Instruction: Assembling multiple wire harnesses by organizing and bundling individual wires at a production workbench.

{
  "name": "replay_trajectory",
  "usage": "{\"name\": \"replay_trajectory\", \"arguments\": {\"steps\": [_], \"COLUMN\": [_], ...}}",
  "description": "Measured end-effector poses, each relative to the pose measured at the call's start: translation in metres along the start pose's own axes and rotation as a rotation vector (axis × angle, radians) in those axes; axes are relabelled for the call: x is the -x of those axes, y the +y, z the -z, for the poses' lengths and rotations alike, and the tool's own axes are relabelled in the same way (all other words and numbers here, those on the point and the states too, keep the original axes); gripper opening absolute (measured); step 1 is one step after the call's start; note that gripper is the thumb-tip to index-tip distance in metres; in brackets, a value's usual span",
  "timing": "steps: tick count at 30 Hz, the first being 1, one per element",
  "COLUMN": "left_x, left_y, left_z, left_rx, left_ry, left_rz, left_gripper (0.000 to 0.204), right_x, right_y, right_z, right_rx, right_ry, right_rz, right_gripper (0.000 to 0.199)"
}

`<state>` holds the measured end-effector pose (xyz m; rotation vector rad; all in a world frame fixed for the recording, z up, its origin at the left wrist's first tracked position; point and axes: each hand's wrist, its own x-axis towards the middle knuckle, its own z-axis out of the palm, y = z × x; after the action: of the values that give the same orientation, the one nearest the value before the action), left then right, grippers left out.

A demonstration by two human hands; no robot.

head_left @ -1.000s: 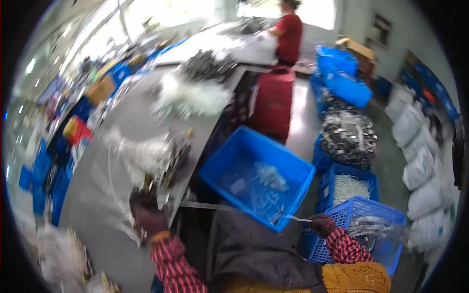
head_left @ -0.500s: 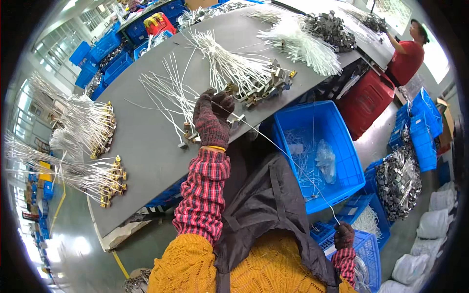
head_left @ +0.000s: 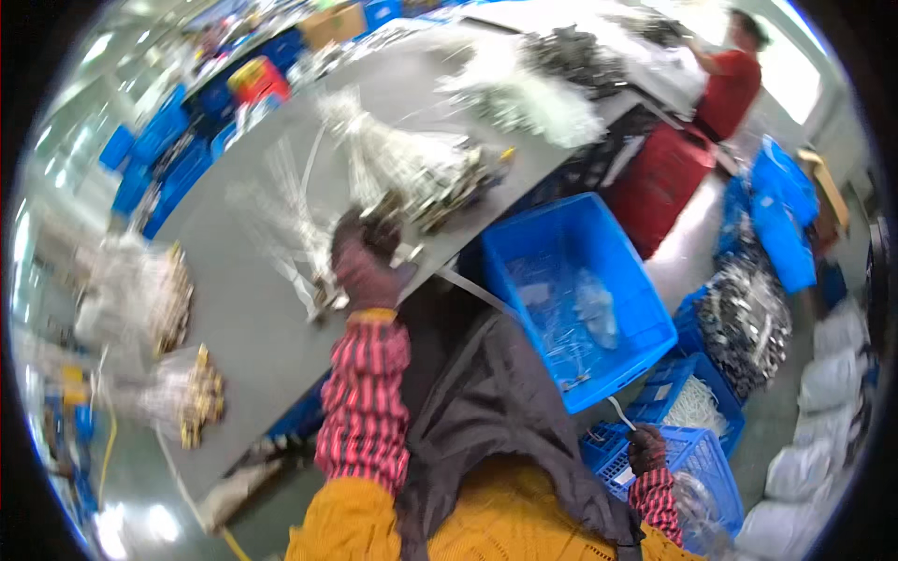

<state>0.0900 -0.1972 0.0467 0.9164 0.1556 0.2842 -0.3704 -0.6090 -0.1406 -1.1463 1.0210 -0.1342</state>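
My left hand (head_left: 368,262), in a dark knitted glove, is closed at the table's front edge, its fingers smeared by motion. A long white cord (head_left: 475,291) runs from it down to the right; its middle is lost against a blue crate. My right hand (head_left: 646,450), also gloved, is low at the right, closed on the cord's other end. Under and behind the left hand lie loose white cords (head_left: 292,220) with small metal pieces at their ends. Just right of these is a thicker bundle of white cords (head_left: 374,154) with metal ends.
More cord bundles with brass-coloured ends (head_left: 196,397) lie on the grey table (head_left: 243,280) at the left. The blue crate (head_left: 659,348) holds cord scraps and a plastic bag. Beyond are a red bin (head_left: 659,187), a sack of metal pieces (head_left: 744,323) and a person in red (head_left: 731,93).
The view has swung, so the table and crates sit further left and blur. Both hands stay closed, the cord still stretching between them.
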Motion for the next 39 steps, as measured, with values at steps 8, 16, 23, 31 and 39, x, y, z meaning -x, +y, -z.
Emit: {"name": "replay_trajectory", "arguments": {"steps": [8, 16, 23, 31, 39], "left_x": [0.011, 0.121, 0.097, 0.127, 0.135], "left_y": [-0.012, -0.071, -0.048, -0.065, -0.067], "left_z": [-0.002, -0.032, -0.041, -0.035, -0.045], "left_rx": [0.145, -0.055, -0.030, -0.158, -0.161], "left_ry": [-0.248, -0.431, -0.427, -0.458, -0.513], "left_rz": [0.145, 0.295, 0.291, 0.367, 0.265], "left_gripper": [0.029, 0.030, 0.033, 0.035, 0.036], "right_x": [-0.009, -0.008, 0.011, 0.018, 0.015], "right_y": [0.004, -0.074, -0.116, -0.105, -0.122], "right_z": [-0.018, -0.258, -0.305, -0.288, -0.303], "right_rx": [0.500, 0.070, -0.251, -0.212, -0.257], "right_ry": [-0.324, -0.534, -0.810, -0.707, -0.692], "right_rz": [0.392, 0.129, 0.109, 0.089, 0.125], "right_gripper": [0.023, 0.028, 0.047, 0.063, 0.069]}}
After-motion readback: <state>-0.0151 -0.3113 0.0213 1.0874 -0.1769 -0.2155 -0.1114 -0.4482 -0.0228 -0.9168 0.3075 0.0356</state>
